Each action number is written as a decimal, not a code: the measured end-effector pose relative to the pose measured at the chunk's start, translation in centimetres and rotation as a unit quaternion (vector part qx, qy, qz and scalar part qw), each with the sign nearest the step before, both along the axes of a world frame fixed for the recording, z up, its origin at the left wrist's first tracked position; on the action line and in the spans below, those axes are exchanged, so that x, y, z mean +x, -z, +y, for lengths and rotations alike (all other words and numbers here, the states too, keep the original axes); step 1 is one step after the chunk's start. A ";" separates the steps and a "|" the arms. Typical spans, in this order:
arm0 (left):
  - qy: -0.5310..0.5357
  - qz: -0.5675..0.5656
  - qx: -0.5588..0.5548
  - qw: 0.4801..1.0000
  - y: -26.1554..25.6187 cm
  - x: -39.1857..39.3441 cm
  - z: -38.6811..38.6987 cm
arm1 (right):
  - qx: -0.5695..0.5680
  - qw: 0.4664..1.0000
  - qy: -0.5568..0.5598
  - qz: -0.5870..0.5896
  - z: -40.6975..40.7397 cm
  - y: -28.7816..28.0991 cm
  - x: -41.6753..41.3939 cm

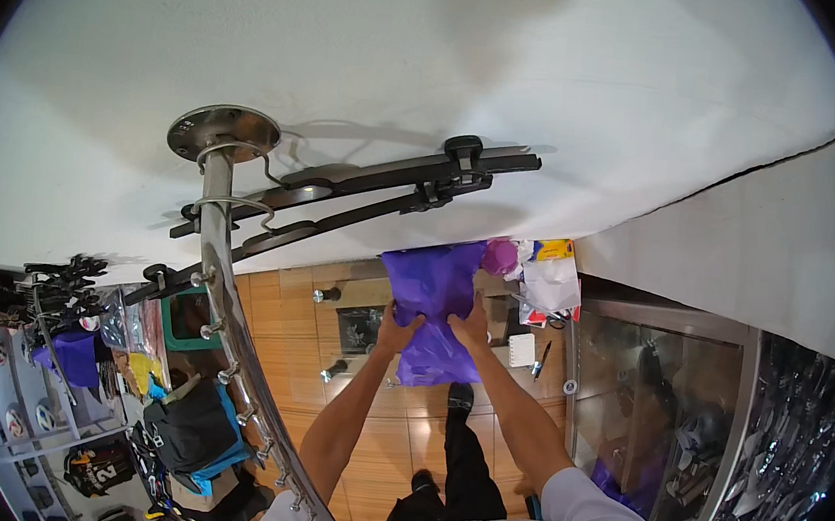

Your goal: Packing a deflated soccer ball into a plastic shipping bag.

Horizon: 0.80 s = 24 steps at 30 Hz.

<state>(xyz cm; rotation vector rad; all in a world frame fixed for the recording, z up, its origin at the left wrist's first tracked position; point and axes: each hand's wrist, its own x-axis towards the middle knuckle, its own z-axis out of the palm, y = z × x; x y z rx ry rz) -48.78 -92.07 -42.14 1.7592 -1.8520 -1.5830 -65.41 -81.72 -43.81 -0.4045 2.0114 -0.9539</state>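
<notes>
A purple plastic bag (435, 273) lies before me on a glass table (361, 296), its far end close to the white wall. My left hand (399, 329) grips its left side at mid-length. On the opposite side my right hand (470, 324) grips the bag, thumb on top. The two thumbs point towards each other, and the film is creased between them. Below the hands the bag's near part (438, 364) spreads out. Whether anything is inside it I cannot tell.
Right of the bag are a pink container (500, 256), white plastic bags (551, 282), a notepad (521, 350) and a pen (543, 359). A metal display rail (233, 295) with hangers (388, 175) crosses in front at left. A glass cabinet (661, 314) stands at right, folded clothes (194, 427) lower left.
</notes>
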 end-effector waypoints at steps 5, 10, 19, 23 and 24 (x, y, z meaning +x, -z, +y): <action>-0.004 -0.076 -0.078 0.994 -0.1 -0.9 0.7 | -0.075 0.981 0.011 0.177 0.5 0.1 1.4; 0.019 -0.100 -0.154 0.983 -0.3 -2.5 0.6 | -0.086 0.968 -0.029 0.235 0.1 -0.3 1.4; 0.045 -0.132 -0.126 0.982 -0.9 -2.2 0.2 | -0.029 0.972 -0.097 0.210 0.2 -2.2 0.6; 0.042 -0.093 -0.153 0.983 -0.4 -1.4 0.7 | -0.064 0.977 -0.065 0.194 1.0 -3.0 1.2; 0.046 -0.098 -0.134 0.985 -0.4 -1.1 0.9 | -0.052 0.983 -0.047 0.170 1.4 -3.2 1.3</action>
